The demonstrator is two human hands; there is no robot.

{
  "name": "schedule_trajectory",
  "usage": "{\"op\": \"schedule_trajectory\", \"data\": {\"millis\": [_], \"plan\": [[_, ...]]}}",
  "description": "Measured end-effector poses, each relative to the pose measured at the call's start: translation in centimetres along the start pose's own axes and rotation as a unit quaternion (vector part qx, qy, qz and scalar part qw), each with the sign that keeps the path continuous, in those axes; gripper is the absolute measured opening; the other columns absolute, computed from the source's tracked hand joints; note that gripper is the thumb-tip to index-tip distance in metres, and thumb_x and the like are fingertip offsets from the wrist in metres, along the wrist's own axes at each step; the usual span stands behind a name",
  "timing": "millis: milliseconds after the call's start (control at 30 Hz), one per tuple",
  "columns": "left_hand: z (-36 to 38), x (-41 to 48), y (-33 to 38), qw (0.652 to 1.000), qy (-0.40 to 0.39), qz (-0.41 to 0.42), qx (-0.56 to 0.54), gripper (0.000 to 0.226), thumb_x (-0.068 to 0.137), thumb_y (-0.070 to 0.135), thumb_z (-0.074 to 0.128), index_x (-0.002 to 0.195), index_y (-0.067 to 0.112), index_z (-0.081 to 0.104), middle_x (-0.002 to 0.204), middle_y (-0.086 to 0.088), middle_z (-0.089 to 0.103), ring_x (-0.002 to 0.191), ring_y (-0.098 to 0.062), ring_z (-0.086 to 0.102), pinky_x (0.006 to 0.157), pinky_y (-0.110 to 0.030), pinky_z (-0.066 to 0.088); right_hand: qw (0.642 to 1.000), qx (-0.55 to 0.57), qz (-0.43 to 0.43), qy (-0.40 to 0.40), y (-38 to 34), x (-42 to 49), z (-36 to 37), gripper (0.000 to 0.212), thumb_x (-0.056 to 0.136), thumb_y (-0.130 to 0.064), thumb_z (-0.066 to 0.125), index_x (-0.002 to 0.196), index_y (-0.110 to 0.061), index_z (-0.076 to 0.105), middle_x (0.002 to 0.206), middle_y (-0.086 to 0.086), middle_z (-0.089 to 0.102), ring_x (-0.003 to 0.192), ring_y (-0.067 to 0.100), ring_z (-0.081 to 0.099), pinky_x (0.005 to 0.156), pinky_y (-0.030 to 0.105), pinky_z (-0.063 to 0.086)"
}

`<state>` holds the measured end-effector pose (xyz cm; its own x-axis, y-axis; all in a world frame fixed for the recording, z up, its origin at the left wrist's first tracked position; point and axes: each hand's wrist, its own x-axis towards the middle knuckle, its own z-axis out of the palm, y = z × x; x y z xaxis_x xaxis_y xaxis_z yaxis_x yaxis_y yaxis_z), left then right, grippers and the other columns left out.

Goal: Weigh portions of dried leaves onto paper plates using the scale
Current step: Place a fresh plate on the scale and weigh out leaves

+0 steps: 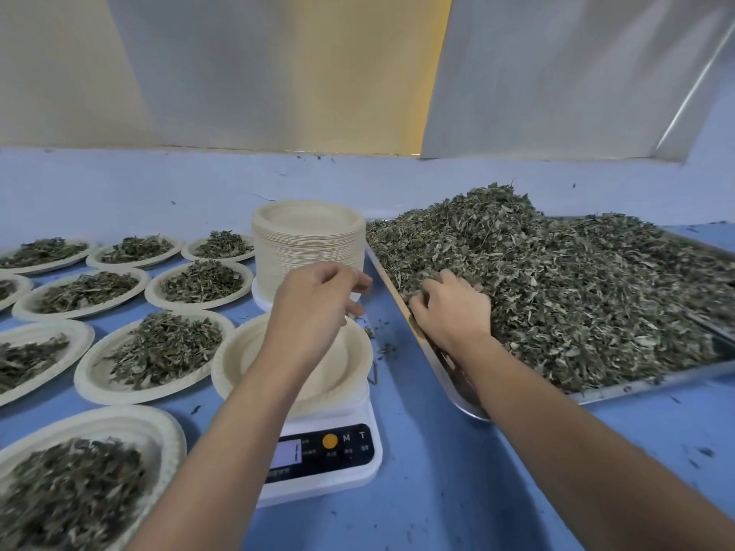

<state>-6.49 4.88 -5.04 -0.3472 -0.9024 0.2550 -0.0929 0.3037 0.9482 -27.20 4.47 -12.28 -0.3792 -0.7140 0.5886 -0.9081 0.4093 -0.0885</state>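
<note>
**Item: dried leaves** (557,280), loose and bulk.
Location: heaped on a metal tray (656,379) at the right of the blue desk (437,491). The heap spills up to the tray's near-left rim. A few flakes lie scattered on the desk beside it.

**Handling (judged):** Very light, brittle and crumbly. There are no stiff edges to take hold of, so the leaves want a scooping handful from the slope of the heap, fingers cupped under and around. A tight squeeze would likely crush them to dust, and a loose one sheds flakes on the way across. Small pinches suit the last correction of weight.

**Right hand** (449,308): palm down on the heap's near-left slope. The fingers (427,290) are bent, their tips sunk in the leaves, closing on a handful.

**Left hand** (314,296): hangs over the far edge of the receiving plate. The fingers (354,278) are loosely curled and apart, with nothing seen in them.

**Receiving vessel:** an empty paper plate (238,363) sits on the scale (330,471) just left of the tray. It is thin and light and probably shifts at a nudge. The scale's display is too blurred to read.

**Stock:** a tall stack of plates (308,240) stands behind the scale.

**Finished portions:** filled plates (163,347) lie in rows at the left, each with a modest mound.
</note>
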Motion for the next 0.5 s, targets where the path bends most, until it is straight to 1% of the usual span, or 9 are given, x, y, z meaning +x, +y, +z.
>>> {"op": "schedule_trajectory", "data": {"millis": [100, 200, 233, 267, 300, 333, 367, 433, 500], "plan": [[-0.4, 0.1, 0.2, 1.0, 0.005, -0.006, -0.016, 0.027, 0.09, 0.014, 0.048, 0.075, 0.019, 0.07, 0.081, 0.008, 0.072, 0.056, -0.004, 0.062, 0.057, -0.022, 0.042, 0.997, 0.044, -0.012, 0.069, -0.2, 0.0, 0.1, 0.023, 0.089, -0.027, 0.051, 0.082, -0.011, 0.066, 0.087, 0.006, 0.053, 0.079, 0.028, 0.055, 0.051, 0.024, 0.026], [-0.6, 0.1, 0.3, 1.0, 0.007, -0.008, -0.025, 0.027, 0.091, 0.014, 0.048, 0.077, 0.017, 0.07, 0.083, 0.007, 0.073, 0.055, -0.004, 0.062, 0.055, -0.02, 0.042, 0.996, 0.013, -0.062, 0.063, -0.1, 0.5, 0.3, 0.019, 0.091, -0.021, 0.051, 0.102, -0.013, 0.065, 0.105, 0.006, 0.055, 0.095, 0.025, 0.052, 0.054, 0.031, 0.039], [-0.5, 0.1, 0.3, 1.0, 0.006, -0.009, -0.028, 0.027, 0.091, 0.014, 0.048, 0.076, 0.017, 0.07, 0.083, 0.007, 0.073, 0.056, -0.004, 0.062, 0.055, -0.02, 0.041, 0.997, -0.01, -0.072, 0.039, 0.1, 0.6, 0.5, 0.025, 0.093, -0.021, 0.049, 0.113, -0.015, 0.062, 0.119, 0.007, 0.054, 0.107, 0.026, 0.05, 0.066, 0.036, 0.045], [-0.5, 0.0, 0.3, 1.0, 0.006, -0.008, -0.029, 0.027, 0.091, 0.015, 0.048, 0.076, 0.018, 0.07, 0.083, 0.007, 0.073, 0.057, -0.004, 0.062, 0.056, -0.02, 0.041, 0.997, -0.032, -0.072, 0.0, 0.2, 0.8, 0.6, 0.032, 0.095, -0.023, 0.046, 0.125, -0.018, 0.057, 0.134, 0.007, 0.048, 0.121, 0.027, 0.044, 0.085, 0.04, 0.045], [-0.4, -0.1, 0.3, 1.0, 0.005, -0.007, -0.028, 0.027, 0.091, 0.015, 0.048, 0.076, 0.018, 0.07, 0.083, 0.007, 0.073, 0.058, -0.005, 0.062, 0.058, -0.022, 0.042, 0.995, -0.05, -0.068, -0.05, 0.4, 0.8, 0.9, 0.039, 0.099, -0.028, 0.04, 0.136, -0.023, 0.048, 0.148, 0.006, 0.036, 0.135, 0.028, 0.032, 0.102, 0.043, 0.035], [-0.4, -0.1, 0.3, 1.0, 0.004, -0.005, -0.025, 0.027, 0.091, 0.015, 0.048, 0.076, 0.019, 0.07, 0.083, 0.007, 0.073, 0.058, -0.005, 0.063, 0.06, -0.023, 0.043, 0.991, -0.057, -0.06, -0.107, 0.7, 0.7, 1.2, 0.043, 0.101, -0.033, 0.033, 0.144, -0.028, 0.038, 0.157, 0.004, 0.023, 0.143, 0.026, 0.018, 0.112, 0.045, 0.024], [-0.3, -0.2, 0.4, 1.0, 0.004, -0.005, -0.022, 0.027, 0.091, 0.015, 0.048, 0.076, 0.018, 0.07, 0.084, 0.007, 0.073, 0.059, -0.006, 0.063, 0.061, -0.024, 0.043, 0.983, -0.051, -0.053, -0.17, 0.9, 0.7, 1.4, 0.045, 0.103, -0.037, 0.026, 0.147, -0.031, 0.031, 0.16, 0.001, 0.013, 0.146, 0.025, 0.01, 0.115, 0.047, 0.016], [-0.4, -0.2, 0.4, 0.999, -0.003, -0.014, -0.031, 0.026, 0.091, 0.014, 0.048, 0.077, 0.016, 0.07, 0.085, 0.005, 0.073, 0.058, -0.006, 0.063, 0.06, -0.023, 0.044, 0.967, -0.027, -0.043, -0.251, 1.1, 0.6, 1.7, 0.044, 0.103, -0.04, 0.023, 0.144, -0.03, 0.035, 0.157, 0.002, 0.018, 0.143, 0.027, 0.017, 0.111, 0.049, 0.022], [-0.6, -0.2, 0.7, 0.997, -0.018, -0.038, -0.072, 0.025, 0.091, 0.013, 0.048, 0.078, 0.013, 0.07, 0.084, 0.002, 0.074, 0.057, -0.007, 0.062, 0.057, -0.02, 0.044, 0.979, -0.015, -0.044, -0.198, 1.1, 0.5, 1.5, 0.039, 0.102, -0.04, 0.028, 0.13, -0.024, 0.048, 0.141, 0.005, 0.038, 0.128, 0.029, 0.035, 0.1, 0.045, 0.035]]}}
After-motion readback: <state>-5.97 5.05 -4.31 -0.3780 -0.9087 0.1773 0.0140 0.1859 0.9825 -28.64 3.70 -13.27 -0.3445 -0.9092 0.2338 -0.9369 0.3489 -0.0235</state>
